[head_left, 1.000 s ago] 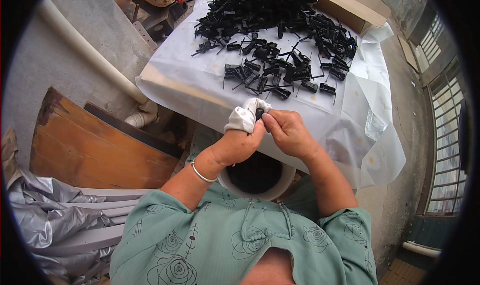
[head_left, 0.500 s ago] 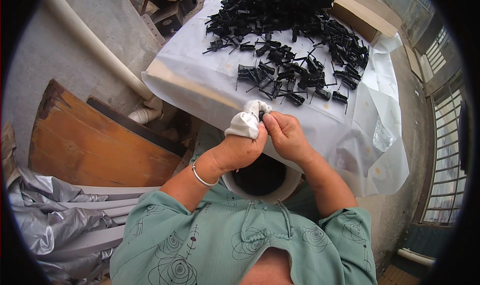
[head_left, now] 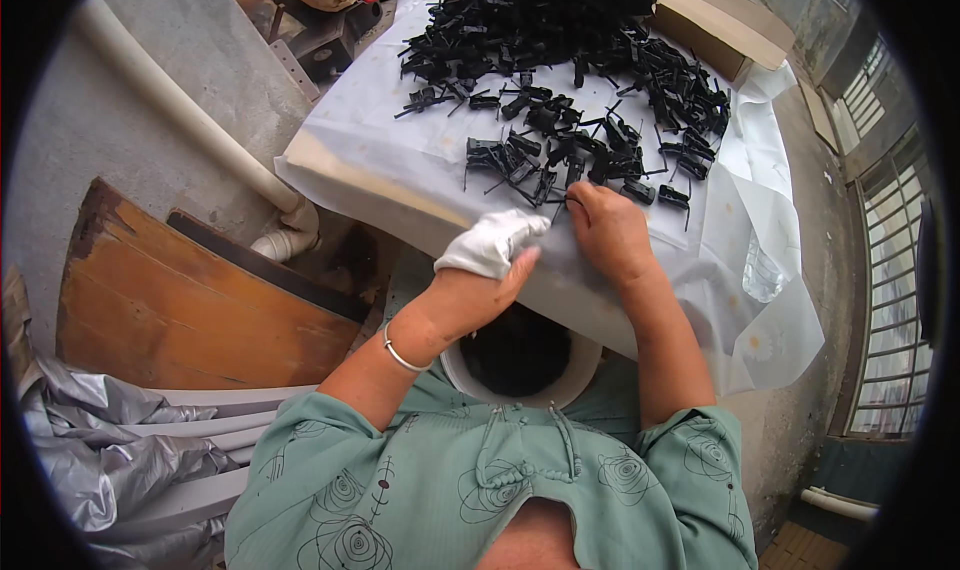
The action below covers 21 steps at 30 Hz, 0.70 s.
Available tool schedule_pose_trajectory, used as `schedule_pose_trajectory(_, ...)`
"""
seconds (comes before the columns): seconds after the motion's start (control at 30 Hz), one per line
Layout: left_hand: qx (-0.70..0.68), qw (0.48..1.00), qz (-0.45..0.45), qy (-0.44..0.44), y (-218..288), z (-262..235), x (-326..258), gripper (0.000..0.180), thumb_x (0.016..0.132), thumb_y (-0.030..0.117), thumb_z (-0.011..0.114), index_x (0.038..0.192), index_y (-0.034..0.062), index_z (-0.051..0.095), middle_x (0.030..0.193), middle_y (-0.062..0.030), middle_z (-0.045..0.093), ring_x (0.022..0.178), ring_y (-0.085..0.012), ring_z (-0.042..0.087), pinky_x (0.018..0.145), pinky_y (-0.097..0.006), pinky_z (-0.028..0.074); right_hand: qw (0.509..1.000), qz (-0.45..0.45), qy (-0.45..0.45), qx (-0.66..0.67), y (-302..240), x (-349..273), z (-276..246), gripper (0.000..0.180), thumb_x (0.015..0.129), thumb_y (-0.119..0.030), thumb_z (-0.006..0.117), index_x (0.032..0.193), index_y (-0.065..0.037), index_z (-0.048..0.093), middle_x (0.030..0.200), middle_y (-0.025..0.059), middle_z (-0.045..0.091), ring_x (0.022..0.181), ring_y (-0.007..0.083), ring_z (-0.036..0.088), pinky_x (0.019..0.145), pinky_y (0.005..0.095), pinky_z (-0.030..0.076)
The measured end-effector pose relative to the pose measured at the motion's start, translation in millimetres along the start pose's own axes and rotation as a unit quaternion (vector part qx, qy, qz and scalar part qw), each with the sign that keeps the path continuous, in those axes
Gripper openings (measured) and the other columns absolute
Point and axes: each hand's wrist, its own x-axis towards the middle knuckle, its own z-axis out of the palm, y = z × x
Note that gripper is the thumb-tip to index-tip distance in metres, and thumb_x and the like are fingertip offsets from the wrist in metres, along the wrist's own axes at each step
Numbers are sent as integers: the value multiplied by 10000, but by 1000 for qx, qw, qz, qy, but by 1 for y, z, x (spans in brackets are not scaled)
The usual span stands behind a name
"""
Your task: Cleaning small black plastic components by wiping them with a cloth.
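My left hand (head_left: pixel 480 270) hovers off the near table edge, above a white bucket (head_left: pixel 455 375). A white cloth glove (head_left: pixel 492 245) covers its fingers and leaves the thumb bare. The thumb stands apart from the fingers, and nothing shows between them. Over the table edge, my right hand (head_left: pixel 612 235) is bare, its fingers pinched together at the near side of the small black plastic parts (head_left: pixel 500 155). A thin dark stem shows at its fingertips; the rest of that piece is hidden. Many of these parts have thin stems and lie loosely heaped.
White plastic sheeting (head_left: pixel 400 175) covers the table. An open cardboard box (head_left: pixel 715 30) stands at the far right. Dark contents (head_left: pixel 515 355) lie in the bucket. Left are a wooden board (head_left: pixel 190 290), a pale pipe (head_left: pixel 180 100) and silver sheeting (head_left: pixel 90 450).
My hands were together on a small black part and have come apart. My right hand moved forward to the black parts; my left shows no part between thumb and fingers now.
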Motion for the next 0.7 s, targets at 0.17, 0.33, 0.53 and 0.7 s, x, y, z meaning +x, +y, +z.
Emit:
schedule_pose_trajectory(0.17,12,994,-44,98,-15,12,25,284,815,96,591,1070,-22,554,975,-186,595,889,-300,585,788,-337,468,995,-81,-10,50,-12,-8,-17,64,808,-88,568,831,-33,546,716,123,579,617,312,567,537,372,460)
schedule_pose_trajectory(0.33,-87,980,-177,-32,-25,27,36,284,823,132,571,1062,-16,533,944,-163,595,818,-251,593,723,-328,479,980,-124,31,155,-15,-15,-19,50,800,-65,566,819,-35,531,698,121,567,596,306,561,520,372,457)
schedule_pose_trajectory(0.53,-287,941,-181,-15,-18,30,25,275,874,90,526,1125,-4,464,829,-32,543,693,-77,538,583,-218,457,949,37,42,310,-22,-18,-15,113,813,-66,623,821,0,532,677,32,559,588,90,506,539,232,413)
schedule_pose_trajectory(0.7,-467,853,-230,-21,-5,17,26,280,879,68,523,1137,-21,459,854,-41,555,590,-60,524,494,-194,434,881,173,-10,440,-19,-13,-4,216,850,-170,619,734,-22,512,632,-45,419,579,33,339,508,190,305)
